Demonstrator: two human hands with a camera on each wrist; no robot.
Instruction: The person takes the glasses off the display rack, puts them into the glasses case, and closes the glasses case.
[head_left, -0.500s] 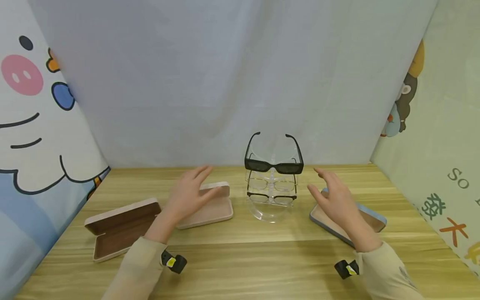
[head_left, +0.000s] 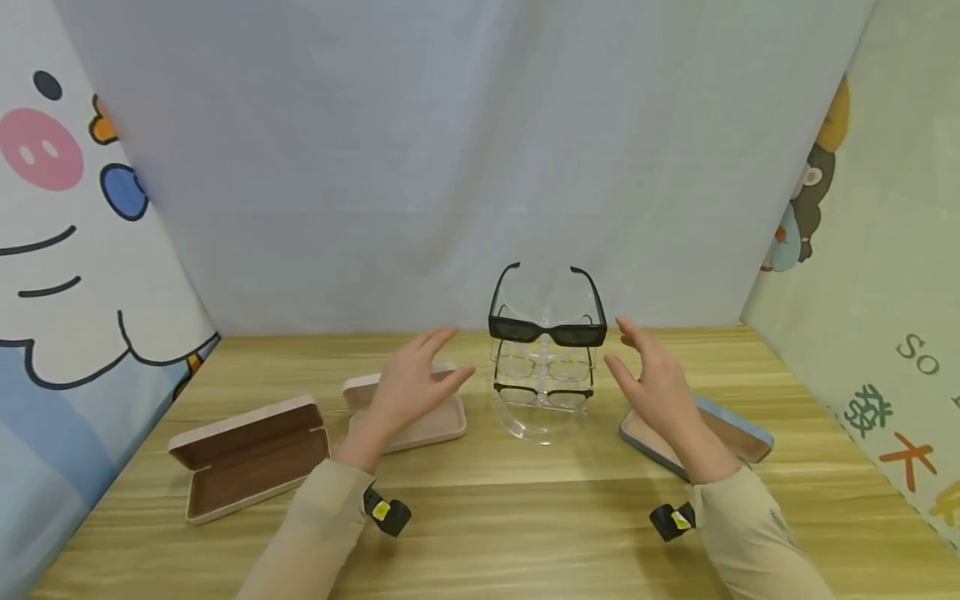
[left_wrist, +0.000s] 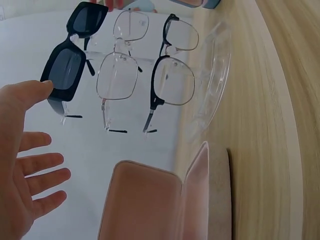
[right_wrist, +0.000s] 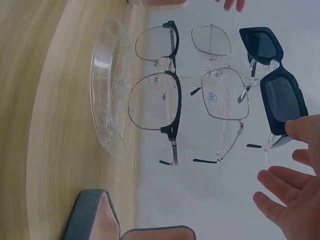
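Note:
Black sunglasses (head_left: 547,332) sit at the top of a clear display stand (head_left: 536,438). Below them on the stand are thin wire-rimmed glasses (head_left: 570,372) and black half-rim glasses (head_left: 543,395). My left hand (head_left: 408,379) hovers to the left of the stand, fingers spread and thumb pointing towards it. On the other side, my right hand (head_left: 658,383) is held with loosely extended fingers, near the end of the sunglasses. In both wrist views the thumbs overlap the sunglasses' outer ends. Neither hand holds anything.
An open pink-lined case (head_left: 438,423) lies partly beneath my left hand, and an open brown-lined case (head_left: 255,462) stands farther left. Under the right hand lies an open blue case (head_left: 738,433). A pale curtain (head_left: 375,167) hangs behind the wooden table (head_left: 480,533).
Both hands have moved inward towards the stand, the left one farther to the right, the right one slightly left and up. Glasses and cases stay where they were.

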